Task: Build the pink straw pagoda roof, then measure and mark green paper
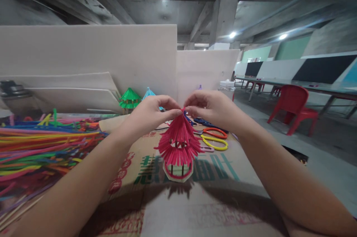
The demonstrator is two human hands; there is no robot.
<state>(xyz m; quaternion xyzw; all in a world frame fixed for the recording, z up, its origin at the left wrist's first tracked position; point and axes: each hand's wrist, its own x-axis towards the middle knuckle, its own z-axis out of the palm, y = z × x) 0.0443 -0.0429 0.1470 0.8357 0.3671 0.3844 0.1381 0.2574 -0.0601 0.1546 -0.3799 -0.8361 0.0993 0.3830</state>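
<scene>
In the middle, over the worktop [220, 196], the left hand [154, 112] and right hand [206, 105] have their fingers pinching the tip [183, 109] of a red toy house [180, 153]. Its roofs and base [177, 180] look done; maybe just the tip is left.

The red pagoda model [180, 153] looks fuzzy and matt; beneath it lies matt, printed cardboard [145, 147]. Right of it, scissors [214, 137] show smooth plastic handles; further right stands a smooth plastic chair [292, 101].
</scene>
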